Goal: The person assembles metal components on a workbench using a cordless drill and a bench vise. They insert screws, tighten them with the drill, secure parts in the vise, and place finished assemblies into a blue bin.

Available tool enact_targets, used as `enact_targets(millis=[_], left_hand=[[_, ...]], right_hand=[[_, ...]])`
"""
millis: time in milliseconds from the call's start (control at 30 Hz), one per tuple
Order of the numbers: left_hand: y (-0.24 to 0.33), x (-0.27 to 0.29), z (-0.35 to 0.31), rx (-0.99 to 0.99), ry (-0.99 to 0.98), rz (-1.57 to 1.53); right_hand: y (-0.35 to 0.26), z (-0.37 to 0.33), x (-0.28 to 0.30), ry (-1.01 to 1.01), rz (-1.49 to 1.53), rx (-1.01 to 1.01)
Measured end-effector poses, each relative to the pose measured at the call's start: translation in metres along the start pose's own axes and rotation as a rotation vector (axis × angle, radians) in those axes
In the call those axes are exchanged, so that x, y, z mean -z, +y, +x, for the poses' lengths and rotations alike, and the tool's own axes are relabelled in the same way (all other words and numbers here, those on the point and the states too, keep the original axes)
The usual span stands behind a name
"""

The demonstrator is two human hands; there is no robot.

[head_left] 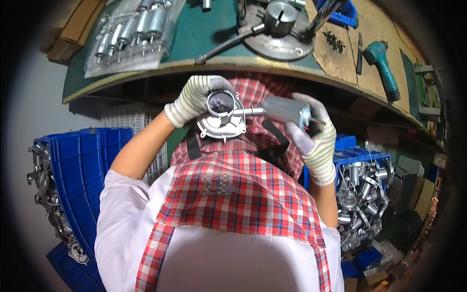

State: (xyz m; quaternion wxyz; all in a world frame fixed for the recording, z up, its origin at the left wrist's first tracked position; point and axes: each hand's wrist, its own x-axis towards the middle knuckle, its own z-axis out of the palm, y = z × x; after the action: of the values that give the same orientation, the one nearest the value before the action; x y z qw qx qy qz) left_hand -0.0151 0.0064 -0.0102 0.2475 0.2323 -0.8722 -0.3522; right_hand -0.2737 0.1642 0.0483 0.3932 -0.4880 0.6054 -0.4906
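Observation:
My left hand [194,100], in a striped knit glove, is closed round the upper left side of a silvery metal blower housing [223,127] with a round open pipe mouth facing up. My right hand [315,138], gloved the same way, grips a grey cylindrical motor [283,110] by its far end, thumb below and fingers above. The motor's thin shaft points left and reaches the side of the housing; whether it has entered a hole there I cannot tell. Both parts are held over my lap, in front of the red checked apron [209,194].
Ahead is a green bench [189,39] with bagged motors [129,31], a round metal fixture [277,36] with a long lever, black screws [334,41] and a teal power screwdriver [383,68]. Blue crates [80,170] flank me; the right one holds metal housings [362,194].

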Motion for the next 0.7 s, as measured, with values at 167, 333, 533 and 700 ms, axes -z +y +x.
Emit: enact_targets(millis=[167,333,533,700], left_hand=[[-0.026,-0.023,-0.021,0.050,-0.186,-0.076],[0.000,-0.017,-0.040,0.239,-0.209,-0.058],[0.008,-0.049,-0.047,0.173,0.127,0.123],[0.009,-0.046,-0.039,0.067,0.169,0.258]], right_hand=[[0.016,-0.001,-0.027,-0.148,0.061,-0.041],[0.009,0.004,-0.048,-0.240,-0.083,0.053],[0.000,0.014,-0.073,-0.294,-0.454,0.185],[0.008,0.014,-0.078,-0.331,-0.511,0.201]])
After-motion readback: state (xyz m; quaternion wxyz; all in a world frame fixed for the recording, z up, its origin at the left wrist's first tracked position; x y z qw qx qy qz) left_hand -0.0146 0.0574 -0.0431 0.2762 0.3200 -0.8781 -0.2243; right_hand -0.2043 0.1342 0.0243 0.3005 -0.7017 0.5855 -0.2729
